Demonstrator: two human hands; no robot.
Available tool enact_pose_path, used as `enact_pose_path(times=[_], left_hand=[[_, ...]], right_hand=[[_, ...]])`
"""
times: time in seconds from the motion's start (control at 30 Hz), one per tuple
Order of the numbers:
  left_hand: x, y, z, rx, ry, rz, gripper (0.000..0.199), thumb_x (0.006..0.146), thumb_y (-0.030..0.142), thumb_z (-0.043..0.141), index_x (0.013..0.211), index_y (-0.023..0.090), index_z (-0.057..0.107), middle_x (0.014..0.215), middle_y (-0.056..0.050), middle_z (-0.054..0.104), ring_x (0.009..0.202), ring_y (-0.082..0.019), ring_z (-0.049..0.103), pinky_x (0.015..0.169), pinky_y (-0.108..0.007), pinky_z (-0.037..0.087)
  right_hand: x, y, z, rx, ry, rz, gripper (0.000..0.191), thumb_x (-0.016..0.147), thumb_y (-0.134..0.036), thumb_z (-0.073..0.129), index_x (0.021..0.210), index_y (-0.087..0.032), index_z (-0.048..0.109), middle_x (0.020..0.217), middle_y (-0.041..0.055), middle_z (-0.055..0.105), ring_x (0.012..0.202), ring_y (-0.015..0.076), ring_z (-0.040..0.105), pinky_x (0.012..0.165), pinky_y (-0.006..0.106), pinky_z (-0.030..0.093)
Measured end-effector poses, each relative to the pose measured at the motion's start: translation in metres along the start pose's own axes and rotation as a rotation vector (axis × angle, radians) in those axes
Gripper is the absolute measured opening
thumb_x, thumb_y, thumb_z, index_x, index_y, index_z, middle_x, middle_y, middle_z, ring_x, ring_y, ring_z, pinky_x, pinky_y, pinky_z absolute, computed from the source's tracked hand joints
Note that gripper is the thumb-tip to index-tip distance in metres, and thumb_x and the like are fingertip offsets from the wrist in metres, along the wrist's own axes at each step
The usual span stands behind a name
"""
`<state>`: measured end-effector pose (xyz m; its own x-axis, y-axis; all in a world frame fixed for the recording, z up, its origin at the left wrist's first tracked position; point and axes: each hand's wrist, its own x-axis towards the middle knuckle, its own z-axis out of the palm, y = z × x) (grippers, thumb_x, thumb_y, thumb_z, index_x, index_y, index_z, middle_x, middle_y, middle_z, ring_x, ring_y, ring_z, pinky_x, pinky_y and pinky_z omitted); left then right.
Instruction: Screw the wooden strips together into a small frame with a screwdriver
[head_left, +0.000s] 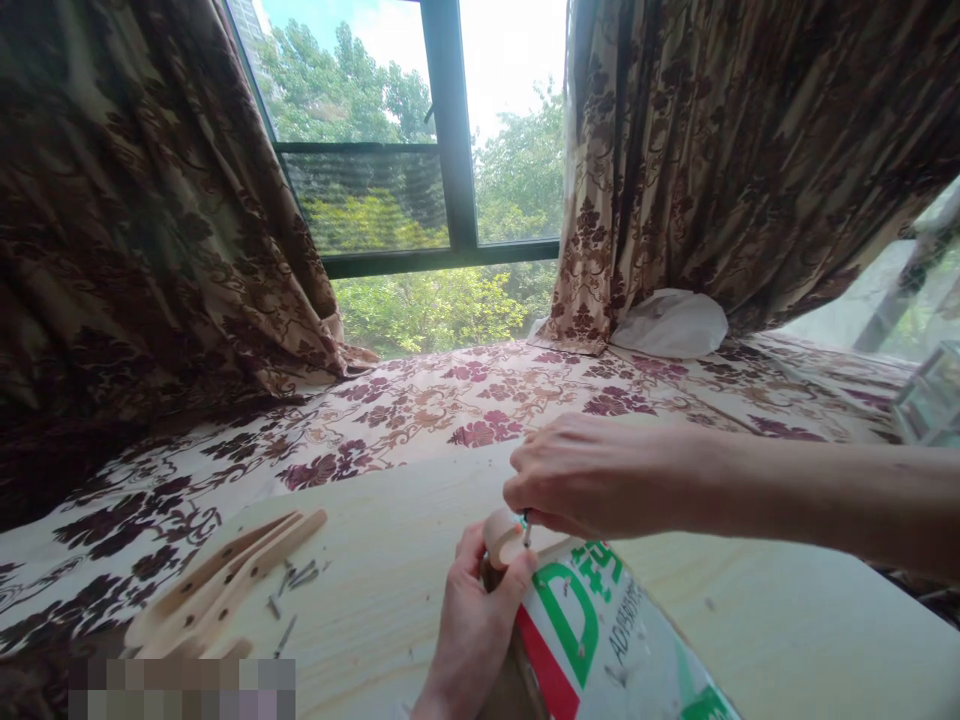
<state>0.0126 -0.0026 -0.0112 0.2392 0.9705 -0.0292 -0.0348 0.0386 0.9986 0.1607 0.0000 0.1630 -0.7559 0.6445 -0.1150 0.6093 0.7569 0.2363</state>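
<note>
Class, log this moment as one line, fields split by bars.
left hand: grips rounded wooden piece | right hand: pinches small slim item beside it | nearby: printed packet, loose fasteners, wooden parts

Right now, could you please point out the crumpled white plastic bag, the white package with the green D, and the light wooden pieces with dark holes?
White plastic bag [670,325]: head view, middle of its side.
White package [619,640]: head view, its printed face.
Light wooden pieces [240,590]: head view, between two holes.
</note>
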Motion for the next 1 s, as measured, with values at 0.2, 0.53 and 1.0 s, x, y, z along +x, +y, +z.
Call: enact_pose_path(times=[0.2,0.53,1.0], left_hand=[[0.0005,0.0018,0.0018,-0.001,-0.016,-0.010,0.046,0.072,0.051,0.067,0.101,0.019,0.052,0.081,0.000,0.061,0.069,-0.016,0.059,0.063,-0.027,0.048],[0.0001,-0.0018,0.0006,0.000,-0.002,0.016,0.043,0.073,0.048,0.067,0.102,0.020,0.054,0.090,-0.002,0.062,0.076,-0.015,0.057,0.067,-0.025,0.046],[-0.0004,0.0001,0.0009,0.001,0.005,0.004,0.045,0.071,0.049,0.069,0.101,0.019,0.054,0.084,-0.001,0.063,0.072,-0.016,0.060,0.064,-0.026,0.047]], right_hand=[[0.0030,0.0081,0.0046,0.179,-0.007,0.239,0.022,0.082,-0.022,0.051,0.083,-0.015,0.072,0.073,0.0091,0.070,0.064,0.0179,0.059,0.050,0.028,0.028],[0.0006,0.0058,-0.0004,0.083,-0.018,-0.004,0.016,0.083,-0.014,0.052,0.083,-0.015,0.068,0.073,0.0066,0.069,0.061,0.0144,0.055,0.051,0.027,0.026],[-0.0013,0.0029,-0.0031,0.092,0.020,0.006,0.014,0.084,-0.018,0.053,0.086,-0.016,0.067,0.077,0.0064,0.069,0.066,0.0154,0.057,0.050,0.027,0.026]])
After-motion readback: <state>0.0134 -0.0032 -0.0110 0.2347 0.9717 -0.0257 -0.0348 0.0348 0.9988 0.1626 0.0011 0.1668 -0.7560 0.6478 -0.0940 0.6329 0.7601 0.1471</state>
